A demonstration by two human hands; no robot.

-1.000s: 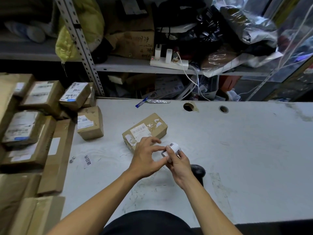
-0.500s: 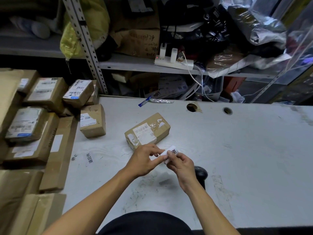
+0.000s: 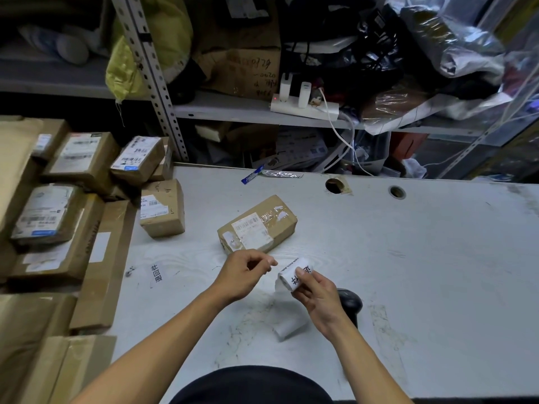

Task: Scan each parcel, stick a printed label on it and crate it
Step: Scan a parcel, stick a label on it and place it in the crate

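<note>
Since half a second ago the hands have drawn apart: they were together at the label, and now the left hand [image 3: 248, 272] sits clear of it to the left while the right hand [image 3: 316, 290] has the label roll [image 3: 293, 272] alone. Right grip: thumb and fingers curled round the roll, holding it above the table [image 3: 437, 258], with black print showing on the roll's outer turn. A strip of white backing [image 3: 287, 319] hangs from the roll down toward the table. Left grip: narrow, fingertips curled in toward the thumb; I cannot tell whether anything thin is pinched there.

Just beyond the hands the parcel [image 3: 258, 225] lies flat on the table, a brown taped box with a white shipping sticker on top, apart from both hands. A second small box [image 3: 163, 208] stands on the table to its left, beside the heap of boxes [image 3: 75, 176] that fills the left side. One stuck label [image 3: 157, 272] with black characters lies on the table left of the left hand. A black scanner [image 3: 350, 301] rests on the table just behind the right wrist. Two round cable holes [image 3: 334, 185] sit near the table's far edge, and a blue pen [image 3: 251, 176] lies there too. Behind, a shelf [image 3: 233, 109] carries a white power strip [image 3: 304, 107], bags and cartons.
</note>
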